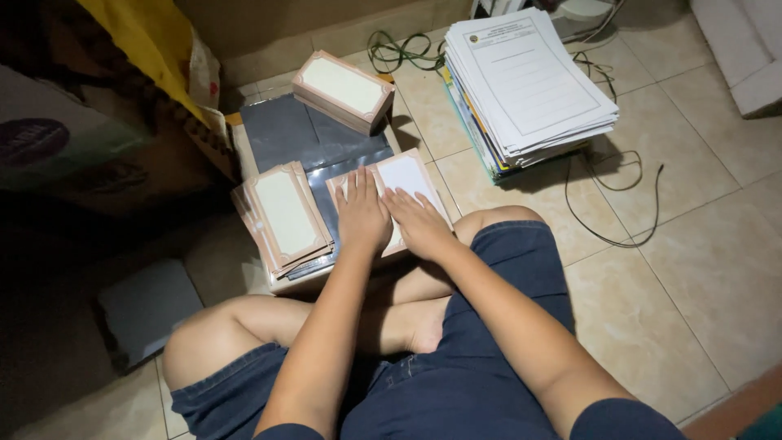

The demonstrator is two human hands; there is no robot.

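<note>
I sit cross-legged on a tiled floor. Both palms press flat on a white card with a tan border (pixel 411 173), which lies on a grey sheet (pixel 285 130). My left hand (pixel 362 213) covers the card's near left part, fingers spread. My right hand (pixel 419 222) lies beside it on the card's near right part. To the left of my hands sits a fanned pile of similar tan-bordered cards (pixel 283 215). Farther back, a neat block of the same cards (pixel 343 90) rests on the grey sheet.
A tall stack of printed papers and coloured folders (pixel 525 81) stands at the back right. Black and green cables (pixel 607 183) trail over the tiles beside it. A cardboard box with yellow cloth (pixel 98 122) fills the left side. A grey pad (pixel 147 305) lies by my left knee.
</note>
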